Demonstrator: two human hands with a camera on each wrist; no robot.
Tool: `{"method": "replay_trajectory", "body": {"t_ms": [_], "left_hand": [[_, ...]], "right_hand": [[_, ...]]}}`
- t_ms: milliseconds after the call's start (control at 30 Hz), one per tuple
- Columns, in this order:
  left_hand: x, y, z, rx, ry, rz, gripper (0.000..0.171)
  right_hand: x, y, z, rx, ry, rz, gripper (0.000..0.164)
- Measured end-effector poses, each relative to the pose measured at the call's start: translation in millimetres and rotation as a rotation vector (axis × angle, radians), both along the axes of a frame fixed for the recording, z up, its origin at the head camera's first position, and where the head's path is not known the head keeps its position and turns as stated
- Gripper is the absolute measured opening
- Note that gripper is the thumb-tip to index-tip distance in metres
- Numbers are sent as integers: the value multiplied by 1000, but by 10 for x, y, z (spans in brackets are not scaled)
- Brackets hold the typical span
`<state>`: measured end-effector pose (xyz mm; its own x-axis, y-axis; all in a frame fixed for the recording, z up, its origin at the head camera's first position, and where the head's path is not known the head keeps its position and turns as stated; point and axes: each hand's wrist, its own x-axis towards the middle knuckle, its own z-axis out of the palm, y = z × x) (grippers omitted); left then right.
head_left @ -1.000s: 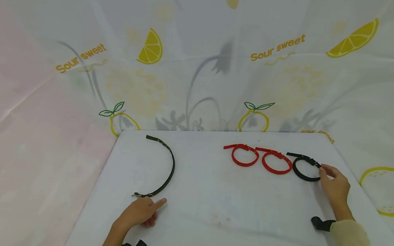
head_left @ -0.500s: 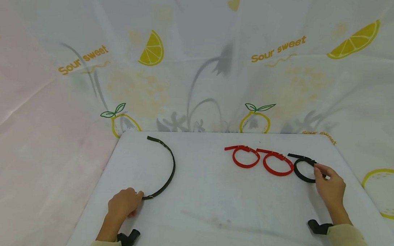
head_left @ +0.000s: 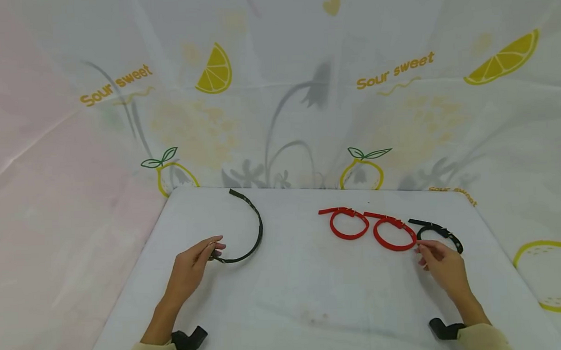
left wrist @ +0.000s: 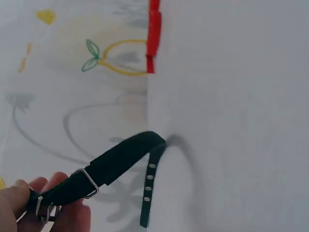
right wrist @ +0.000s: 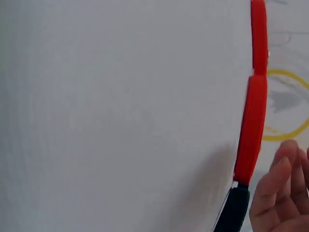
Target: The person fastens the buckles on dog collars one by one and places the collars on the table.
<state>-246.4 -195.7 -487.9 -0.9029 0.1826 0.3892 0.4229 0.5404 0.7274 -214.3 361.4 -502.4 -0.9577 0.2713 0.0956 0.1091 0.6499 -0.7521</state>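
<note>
My left hand pinches the buckle end of a dark green pet collar. The collar is unfastened and curves up and away to its far tip. In the left wrist view the metal buckle lies at the fingers, and the eyelets of the strap hang lower right. At the right, my right hand hovers over the front of a black collar, hiding part of its loop. Its fingers are slightly bent and hold nothing. Two red collars lie buckled into rings left of the black one.
The collars lie on a white table with its far edge against a lemon-print cloth. A black wrist mount sits on the left wrist and another on the right.
My left hand has taken the green collar by its buckle end and moved it up and right. The right hand has left the black collar's right side and shifted left.
</note>
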Motion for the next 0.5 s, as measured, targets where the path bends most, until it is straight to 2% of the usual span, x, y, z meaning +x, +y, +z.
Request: {"method": "replay_trajectory", "body": {"t_ms": [100,200,267,367,433,500], "left_hand": [[24,82,198,279,-62,-131,30],[76,161,410,457,-97,-199,30],[113,220,529,501,-97,-218,30],[147,324,639,527,-89,-273,29],[169,419,708,560,-84,-343,28],[203,525,783,609,-82,-444,27]], "right_hand": [[-9,-138,-29,-37,-119,159,33],[-28,-287,-75,-97,-203,249,32],[-35,-393,-104,-175,-259,280,32],[-18,-589,-138,-381,-356,377,36],[13,-773,-148,-534,-445,485,38],[56,-983,-151,-660,-530,609,40]]}}
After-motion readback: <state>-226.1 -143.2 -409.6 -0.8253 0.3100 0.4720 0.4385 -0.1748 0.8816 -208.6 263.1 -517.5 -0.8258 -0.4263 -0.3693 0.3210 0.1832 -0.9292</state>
